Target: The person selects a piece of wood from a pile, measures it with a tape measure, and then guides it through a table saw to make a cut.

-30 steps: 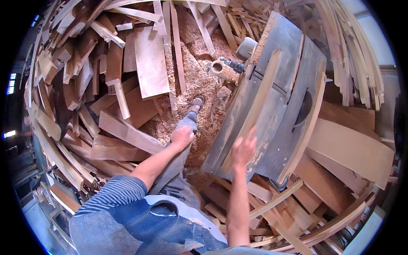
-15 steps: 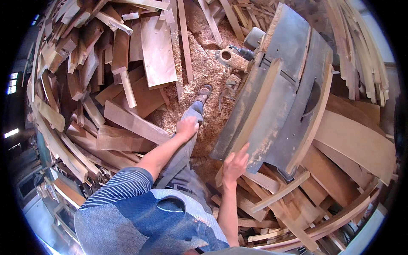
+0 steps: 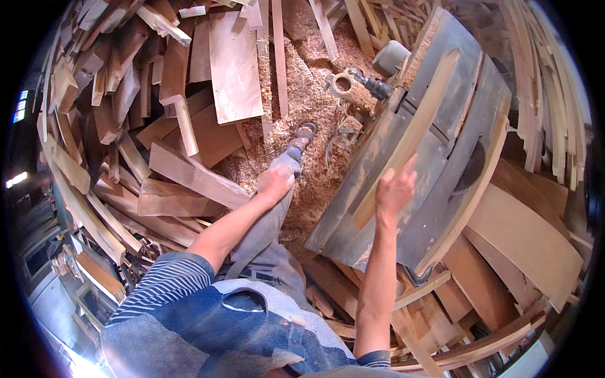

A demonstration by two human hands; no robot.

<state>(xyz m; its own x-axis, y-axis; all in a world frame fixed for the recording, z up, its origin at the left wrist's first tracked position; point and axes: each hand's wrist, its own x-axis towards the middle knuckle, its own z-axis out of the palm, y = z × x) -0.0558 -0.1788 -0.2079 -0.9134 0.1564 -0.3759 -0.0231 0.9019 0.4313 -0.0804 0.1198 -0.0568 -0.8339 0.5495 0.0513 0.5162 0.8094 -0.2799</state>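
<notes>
A long, pale wooden strip (image 3: 409, 132) lies lengthwise on the grey metal bed of a jointer-like woodworking machine (image 3: 454, 94). My right hand (image 3: 396, 192) is at the strip's near part, closed against its right side, with the index finger stretched forward over the bed. What the underside of that hand does is hidden. On the knee of my grey trousers rests my left hand (image 3: 275, 183), its fingers curled in a fist-like shape. Whether anything is inside it does not show.
Stacked boards (image 3: 183, 164) crowd the left, and a wide board (image 3: 236, 69) leans at the back. Shavings (image 3: 302, 82) cover the floor by my sandalled foot (image 3: 304, 135). A motor (image 3: 391, 58) sits beside the machine's far end. More planks (image 3: 523, 233) lie to the right.
The wooden strip has slid forward along the machine bed, away from me. My right hand has moved forward and to the right with it. The left hand stays on the knee.
</notes>
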